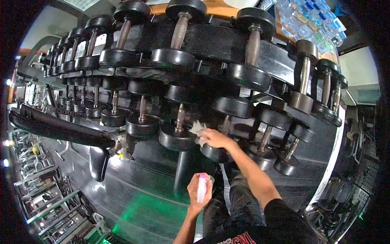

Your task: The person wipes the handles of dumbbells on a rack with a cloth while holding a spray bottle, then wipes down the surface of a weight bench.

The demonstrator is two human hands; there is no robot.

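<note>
Right fingers bunch a cloth beside a dumbbell; left fingers, on its near side, wrap a bottle. Progress cannot be told.

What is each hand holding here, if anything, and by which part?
The left hand grips a white, pink-tipped bottle around its sides. The right hand holds a crumpled grey cloth by its near side, the rest bunched beyond the fingertips.
</note>
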